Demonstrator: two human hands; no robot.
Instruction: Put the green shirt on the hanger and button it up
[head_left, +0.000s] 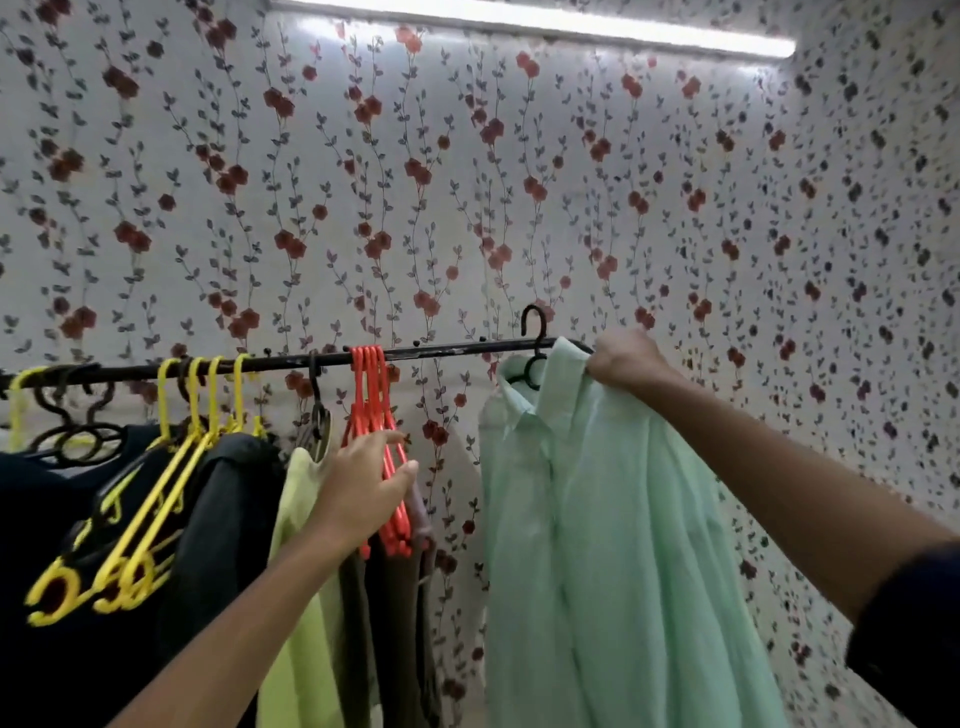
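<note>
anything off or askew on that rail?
Yes. The black hanger in the green shirt isn't hooked on the rail: its hook sticks up above it, and the right hand holds the shirt's shoulder bunched. The yellow hangers hang steeply tilted.

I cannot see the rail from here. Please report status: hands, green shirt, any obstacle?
Right hand grips green shirt at shoulder, black hanger inside collar, hook above rail. Left hand touches orange hangers. No obstacle seen.

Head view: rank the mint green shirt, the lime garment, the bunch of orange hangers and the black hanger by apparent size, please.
1. Mint green shirt, largest, though nearest the camera.
2. Lime garment, partly hidden.
3. Bunch of orange hangers.
4. Black hanger, smallest; mostly hidden inside the shirt.
</note>
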